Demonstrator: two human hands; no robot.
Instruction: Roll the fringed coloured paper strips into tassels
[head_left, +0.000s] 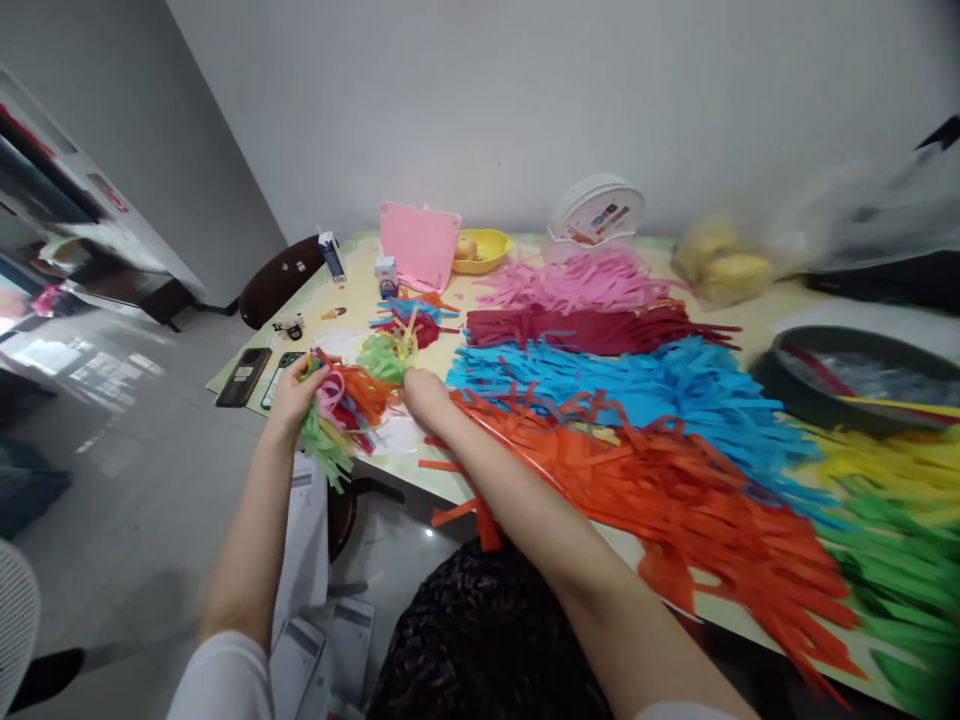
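My left hand [294,392] is closed around a bundle of mixed fabric-like strips [327,460] in green, pink, orange and other colours, at the table's left front edge. My right hand [426,398] reaches to a small heap of light green and yellow strips [384,358]; its fingers are turned away and hidden. Orange strips [364,392] lie between both hands. Behind them are short blue and dark red strips [421,328]. Under and beside my right forearm spreads a large pile of orange fringed strips [637,480].
Rows of blue [600,385], dark red [570,330] and pink strips [577,282] lie further back, with yellow and green ones [907,560] at right. Two phones [244,377] are at the left edge. A pink stand [420,245], yellow bowl [480,264] and dark basin [787,380] stand around.
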